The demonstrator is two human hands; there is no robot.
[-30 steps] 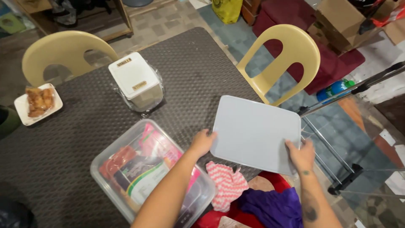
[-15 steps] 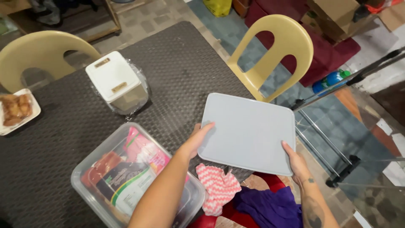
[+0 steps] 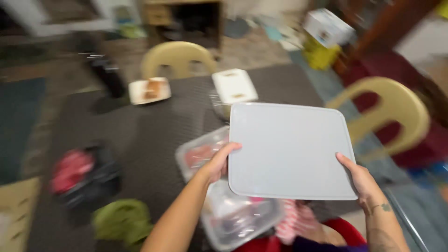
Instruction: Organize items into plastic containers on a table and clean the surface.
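I hold a flat grey rectangular lid (image 3: 289,149) in both hands, raised above the dark woven table (image 3: 154,130). My left hand (image 3: 219,161) grips its left edge and my right hand (image 3: 361,179) grips its lower right corner. Below the lid lies a clear plastic box (image 3: 224,205) with red and pink packets inside, partly hidden by the lid and my left arm. The picture is blurred by motion.
A white-lidded container (image 3: 233,88) and a white plate of food (image 3: 149,90) sit at the table's far side. Cream plastic chairs stand at the back (image 3: 177,58) and right (image 3: 392,112). A dark bag with red contents (image 3: 79,175) and green cloth (image 3: 121,219) lie at left.
The view has swung left and up, blurring everything. The lid has risen and now sits over the clear box's right part, still in both hands.
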